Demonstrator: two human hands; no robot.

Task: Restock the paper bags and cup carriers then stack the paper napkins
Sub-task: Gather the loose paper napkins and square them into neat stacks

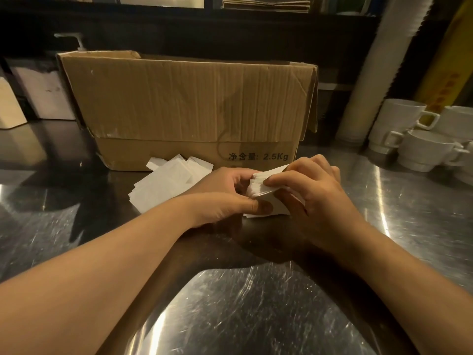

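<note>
Fingers [284, 179] of the right hand [314, 190] curl over a small napkin stack [258, 189] at frame centre, while the left hand [225, 193] pinches its near edge, thumb pressing down, probably to square the sheets. Largest behind them, the cardboard box [186, 108] fills the upper middle, likely the napkins' source. The steel counter [243, 316] carries everything. White cups [422, 149] sit stacked at the right edge. Loose napkins [169, 183] lie fanned left of centre, awaiting gathering.
</note>
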